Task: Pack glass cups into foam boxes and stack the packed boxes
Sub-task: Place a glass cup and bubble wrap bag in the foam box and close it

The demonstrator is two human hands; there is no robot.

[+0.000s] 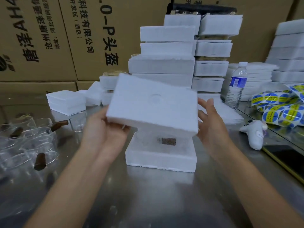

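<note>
Two hands on job: left hand (105, 129) grips foam lid (153, 104) at left edge, right hand (209, 119) spread beside right edge. Lid tilted above foam base (161, 160) on surface (148, 195), glass cup (167, 141) inside. Level lid, align corners, press evenly.

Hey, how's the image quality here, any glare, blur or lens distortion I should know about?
Head view: soft glare on the steel table; foam lid in the left hand is nearly blown out white, with little surface detail; glass cups at the left edge look smeared; wide-angle bending tilts the cartons.
</note>
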